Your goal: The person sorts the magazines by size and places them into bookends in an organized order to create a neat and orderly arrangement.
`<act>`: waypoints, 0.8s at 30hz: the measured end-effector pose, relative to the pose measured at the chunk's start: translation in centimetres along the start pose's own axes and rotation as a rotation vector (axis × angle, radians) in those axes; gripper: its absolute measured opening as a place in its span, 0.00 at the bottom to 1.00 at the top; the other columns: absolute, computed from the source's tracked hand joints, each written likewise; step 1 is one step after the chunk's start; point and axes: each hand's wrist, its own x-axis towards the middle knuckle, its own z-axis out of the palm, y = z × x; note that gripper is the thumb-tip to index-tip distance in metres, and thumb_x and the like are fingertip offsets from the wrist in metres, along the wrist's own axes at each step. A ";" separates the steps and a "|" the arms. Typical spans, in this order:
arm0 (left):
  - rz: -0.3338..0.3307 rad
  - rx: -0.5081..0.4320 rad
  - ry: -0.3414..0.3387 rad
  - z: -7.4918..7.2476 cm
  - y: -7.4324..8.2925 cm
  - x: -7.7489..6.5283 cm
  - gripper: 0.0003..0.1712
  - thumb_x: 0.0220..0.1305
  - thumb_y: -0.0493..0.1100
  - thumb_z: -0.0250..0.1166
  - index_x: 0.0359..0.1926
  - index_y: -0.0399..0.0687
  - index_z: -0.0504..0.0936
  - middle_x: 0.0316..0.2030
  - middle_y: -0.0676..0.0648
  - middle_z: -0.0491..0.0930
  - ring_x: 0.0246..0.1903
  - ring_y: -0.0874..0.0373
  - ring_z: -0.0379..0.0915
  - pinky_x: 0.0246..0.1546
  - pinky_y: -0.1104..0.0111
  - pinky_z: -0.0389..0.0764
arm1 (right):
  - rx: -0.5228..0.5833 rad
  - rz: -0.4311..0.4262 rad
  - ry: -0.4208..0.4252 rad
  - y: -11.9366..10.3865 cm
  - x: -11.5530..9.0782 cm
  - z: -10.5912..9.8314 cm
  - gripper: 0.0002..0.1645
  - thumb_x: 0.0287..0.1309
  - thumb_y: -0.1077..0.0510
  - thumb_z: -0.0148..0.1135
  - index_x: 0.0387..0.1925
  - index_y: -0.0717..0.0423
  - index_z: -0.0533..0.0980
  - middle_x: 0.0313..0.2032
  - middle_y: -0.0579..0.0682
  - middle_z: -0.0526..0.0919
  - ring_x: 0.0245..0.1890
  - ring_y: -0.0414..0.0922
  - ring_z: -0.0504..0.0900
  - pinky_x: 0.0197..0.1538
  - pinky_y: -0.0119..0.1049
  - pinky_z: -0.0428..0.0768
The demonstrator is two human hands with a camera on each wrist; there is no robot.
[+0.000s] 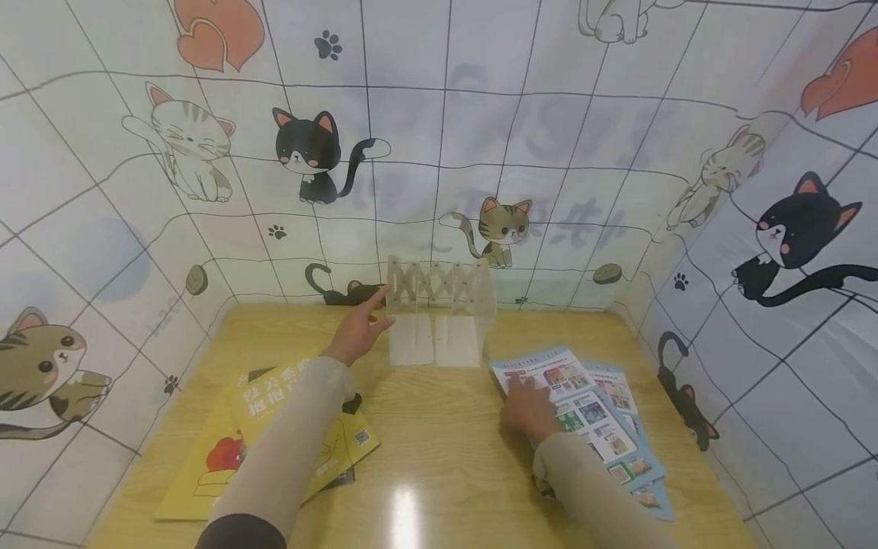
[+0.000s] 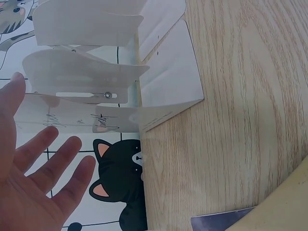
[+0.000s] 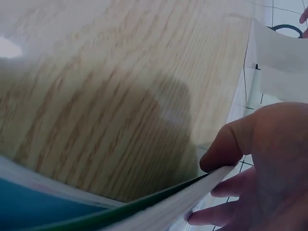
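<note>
A white expandable book rack (image 1: 411,339) with a criss-cross back stands at the rear of the table. My left hand (image 1: 358,329) is at its left side, index finger stretched towards the end plate. In the left wrist view the left hand (image 2: 36,192) has its fingers spread and holds nothing; whether it touches the rack is unclear. My right hand (image 1: 530,412) is at the left edge of the upper blue-and-white booklet (image 1: 607,431). The right wrist view shows that hand (image 3: 276,159) pinching the booklet's edge (image 3: 168,207) between thumb and fingers.
Overlapping yellow books (image 1: 350,446) lie at the left under the left forearm, a dark one partly beneath them. Another blue booklet (image 1: 661,499) lies under the upper one at the right. A cat-patterned sheet (image 1: 425,183) walls in the table's back and sides.
</note>
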 end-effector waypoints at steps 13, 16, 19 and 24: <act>0.036 -0.026 0.033 0.2 -0.2 0.2 0.38 0.71 0.50 0.59 0.76 0.62 0.54 0.60 0.40 0.73 0.49 0.41 0.75 0.43 0.48 0.78 | -0.092 -0.064 0.140 0.3 -0.4 1.1 0.28 0.63 0.59 0.49 0.63 0.65 0.65 0.48 0.70 0.71 0.47 0.72 0.70 0.41 0.70 0.72; 0.025 -0.031 0.029 0.1 0.0 0.0 0.38 0.71 0.50 0.59 0.76 0.63 0.53 0.60 0.40 0.73 0.50 0.41 0.75 0.43 0.48 0.78 | -0.090 -0.089 0.180 0.5 -0.4 1.3 0.28 0.66 0.56 0.49 0.64 0.63 0.65 0.50 0.70 0.72 0.45 0.72 0.72 0.39 0.68 0.74; 0.019 -0.034 0.024 0.2 0.0 0.0 0.38 0.71 0.51 0.58 0.76 0.65 0.53 0.60 0.40 0.73 0.50 0.41 0.75 0.43 0.48 0.78 | -0.085 -0.114 0.216 0.7 -0.6 1.3 0.29 0.68 0.54 0.48 0.67 0.61 0.64 0.50 0.69 0.74 0.43 0.71 0.74 0.37 0.67 0.75; 0.009 -0.043 0.023 0.3 0.0 0.0 0.38 0.71 0.53 0.58 0.76 0.68 0.52 0.59 0.41 0.74 0.50 0.42 0.75 0.42 0.48 0.78 | -0.088 -0.151 0.244 1.1 -0.9 1.2 0.32 0.70 0.56 0.44 0.73 0.57 0.56 0.50 0.68 0.75 0.39 0.68 0.77 0.36 0.63 0.77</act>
